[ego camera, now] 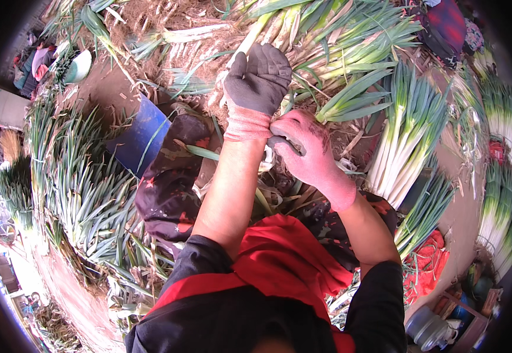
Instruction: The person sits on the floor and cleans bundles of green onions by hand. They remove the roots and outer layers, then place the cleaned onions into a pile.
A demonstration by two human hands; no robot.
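Note:
My left hand (259, 81), in a dark-palmed work glove with a pink knit cuff (248, 124), is raised palm up, fingers slightly curled, thumb apart and nothing in it. My right hand (311, 152) wears a matching pink glove. Its fingertips and thumb meet at the edge of the left glove's cuff, where they seem to pinch it. Just beyond both hands lies a heap of leeks (348, 53) with brown roots and green tops. One leek (260, 28) runs partly behind my left fingertips. To the right lies a cleaned bundle of leeks (399, 145) with white stems.
Many untrimmed leeks (88, 185) are piled on my left. Between them and my knee stands a blue sheet (143, 137). At the right are more leek bundles (498, 207), a red cloth (430, 264) and a plastic water jug (425, 328). Dark clothing (443, 26) shows at the upper right.

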